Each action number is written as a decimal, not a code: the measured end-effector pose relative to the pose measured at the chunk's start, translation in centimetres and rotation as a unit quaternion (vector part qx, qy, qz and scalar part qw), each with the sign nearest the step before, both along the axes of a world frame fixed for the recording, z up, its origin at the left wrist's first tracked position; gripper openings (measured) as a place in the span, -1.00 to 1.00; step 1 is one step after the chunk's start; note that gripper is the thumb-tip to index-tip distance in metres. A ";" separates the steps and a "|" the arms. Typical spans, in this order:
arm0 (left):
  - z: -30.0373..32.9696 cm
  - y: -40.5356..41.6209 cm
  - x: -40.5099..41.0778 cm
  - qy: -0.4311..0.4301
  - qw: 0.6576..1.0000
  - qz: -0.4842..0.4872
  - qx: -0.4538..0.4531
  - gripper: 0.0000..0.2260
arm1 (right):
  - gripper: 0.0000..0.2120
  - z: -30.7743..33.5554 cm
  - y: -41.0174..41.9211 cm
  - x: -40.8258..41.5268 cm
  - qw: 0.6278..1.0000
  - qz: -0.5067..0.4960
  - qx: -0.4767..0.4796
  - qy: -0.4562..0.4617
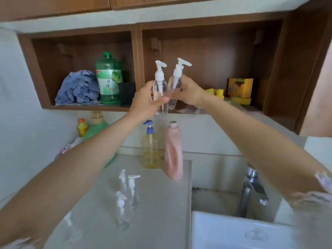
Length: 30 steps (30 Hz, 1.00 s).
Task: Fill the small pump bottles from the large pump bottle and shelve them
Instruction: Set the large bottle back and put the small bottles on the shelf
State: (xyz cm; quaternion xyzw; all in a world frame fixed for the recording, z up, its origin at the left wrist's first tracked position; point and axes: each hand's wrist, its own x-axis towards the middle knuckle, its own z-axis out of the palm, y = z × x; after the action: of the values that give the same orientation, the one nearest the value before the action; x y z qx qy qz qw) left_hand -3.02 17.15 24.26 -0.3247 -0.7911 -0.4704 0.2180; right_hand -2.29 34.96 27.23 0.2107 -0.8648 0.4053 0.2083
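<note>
Before the wooden shelf point(89, 106), each hand's grip grasps one clear bottle: left point(160, 97), right point(173, 94).

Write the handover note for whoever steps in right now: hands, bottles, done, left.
Left hand: shut on a small clear pump bottle, held upright, raised in front of the shelf divider.
Right hand: shut on a second small pump bottle, tilted, beside the first.
Counter: three more small pump bottles; fill level unclear. Large pump bottle with blue pump stands behind them beside a pink bottle, a little yellow liquid left at the bottom.
Done: no small bottle visible on the shelf yet.
Left: shelve the two in hand, check the three on the counter, fill if needed, shelve.
</note>
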 end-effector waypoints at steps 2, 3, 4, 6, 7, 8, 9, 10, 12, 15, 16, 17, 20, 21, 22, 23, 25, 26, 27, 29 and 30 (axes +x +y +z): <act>2.2 1.9 -3.0 0.008 0.998 0.050 -0.034 -0.61 | -0.84 1.8 1.1 -4.6 0.999 -0.040 0.031 -0.008; 2.9 2.7 -4.3 0.012 0.994 0.083 -0.064 -0.59 | -0.82 2.3 1.5 -6.7 0.997 -0.061 0.049 -0.020; 3.3 3.3 -5.5 0.019 0.989 0.116 -0.093 -0.59 | -0.81 2.5 1.8 -8.4 0.995 -0.072 0.067 -0.032; 3.7 4.3 -7.6 0.015 0.979 0.159 -0.130 -0.59 | -0.78 2.6 2.4 -11.0 0.990 -0.091 0.089 -0.059; 3.8 4.9 -8.6 0.006 0.975 0.172 -0.140 -0.60 | -0.74 2.4 2.7 -12.1 0.988 -0.100 0.096 -0.072; 3.7 5.4 -9.4 -0.004 0.972 0.183 -0.147 -0.59 | -0.70 2.0 3.1 -13.0 0.985 -0.109 0.102 -0.083; 3.7 5.9 -10.1 -0.014 0.970 0.194 -0.147 -0.59 | -0.65 1.7 3.3 -13.9 0.983 -0.119 0.106 -0.096; 3.3 6.4 -10.9 -0.028 0.968 0.203 -0.141 -0.58 | -0.61 1.2 3.6 -15.0 0.981 -0.124 0.107 -0.102; 2.6 6.9 -12.1 -0.047 0.967 0.215 -0.127 -0.58 | -0.54 0.6 3.6 -16.2 0.981 -0.131 0.096 -0.106; 1.7 7.5 -14.0 -0.057 0.963 0.240 -0.105 -0.58 | -0.37 0.6 3.7 -17.8 0.979 -0.138 0.109 -0.104; 1.5 7.7 -14.4 -0.057 0.961 0.248 -0.107 -0.57 | -0.31 0.7 3.6 -18.1 0.975 -0.146 0.127 -0.104; 1.4 8.0 -14.8 -0.055 0.957 0.258 -0.119 -0.56 | -0.30 0.8 3.5 -18.3 0.971 -0.157 0.146 -0.109; 1.2 8.7 -15.9 -0.044 0.935 0.300 -0.186 -0.52 | -0.59 1.1 3.2 -19.3 0.957 -0.198 0.176 -0.113; 1.1 8.8 -16.0 -0.040 0.928 0.310 -0.201 -0.51 | -0.69 1.1 3.0 -19.3 0.953 -0.213 0.180 -0.116; 1.1 9.0 -16.4 -0.033 0.923 0.321 -0.209 -0.51 | -0.76 1.2 2.8 -19.7 0.951 -0.225 0.185 -0.109; 1.1 9.1 -16.8 -0.025 0.920 0.329 -0.212 -0.50 | -0.79 1.1 2.7 -20.0 0.949 -0.233 0.187 -0.102; 1.0 9.3 -17.3 -0.011 0.912 0.347 -0.220 -0.47 | -0.80 0.9 2.4 -20.6 0.948 -0.239 0.188 -0.091; 0.9 9.5 -17.3 -0.004 0.906 0.356 -0.230 -0.44 | -0.80 0.9 2.4 -20.7 0.950 -0.238 0.179 -0.094; 0.8 9.6 -17.5 0.001 0.899 0.365 -0.240 -0.43 | -0.77 0.8 2.3 -21.1 0.953 -0.234 0.165 -0.103; 0.7 9.9 -17.9 0.009 0.891 0.370 -0.261 -0.46 | -0.77 1.1 2.3 -21.6 0.959 -0.215 0.127 -0.134; 0.7 9.9 -18.1 0.010 0.890 0.368 -0.269 -0.48 | -0.83 1.3 2.3 -21.8 0.963 -0.199 0.100 -0.149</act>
State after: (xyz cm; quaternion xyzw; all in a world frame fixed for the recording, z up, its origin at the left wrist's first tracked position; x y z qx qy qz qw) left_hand -21.08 27.07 24.99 -0.0613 -0.9478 -0.1227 0.2879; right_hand -24.12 37.29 28.51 -0.0085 -0.9466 0.2944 0.1310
